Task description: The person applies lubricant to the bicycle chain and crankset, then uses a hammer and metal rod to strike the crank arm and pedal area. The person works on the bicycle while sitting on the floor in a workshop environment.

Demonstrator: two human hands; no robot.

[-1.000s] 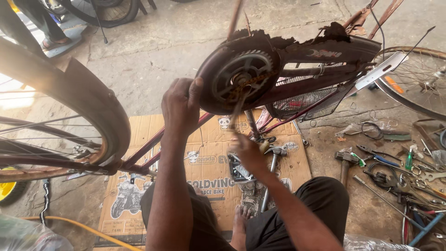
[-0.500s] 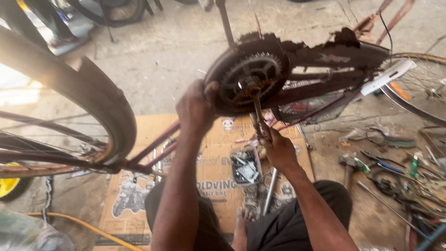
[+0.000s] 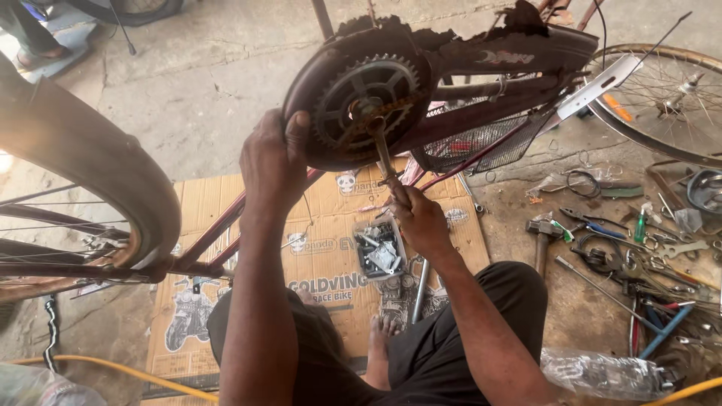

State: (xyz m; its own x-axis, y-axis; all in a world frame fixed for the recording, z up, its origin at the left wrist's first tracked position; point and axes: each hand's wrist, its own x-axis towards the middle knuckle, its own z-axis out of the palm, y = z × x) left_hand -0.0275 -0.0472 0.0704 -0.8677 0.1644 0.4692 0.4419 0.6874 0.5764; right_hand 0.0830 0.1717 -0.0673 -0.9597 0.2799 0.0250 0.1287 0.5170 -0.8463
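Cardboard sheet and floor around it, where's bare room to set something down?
Free: cardboard sheet between the bike frame tube and parts tray; bare concrete beyond the chainguard. Crowded: tool pile on the right.

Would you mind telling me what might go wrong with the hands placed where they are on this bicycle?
The left hand grips the chain guard right beside the toothed chainring; if it turns, fingers might get pinched. The right hand holds the crank arm low, so a slip could drive it toward the small box of parts below. Loose tools, like the hammer, lie close to the knee.
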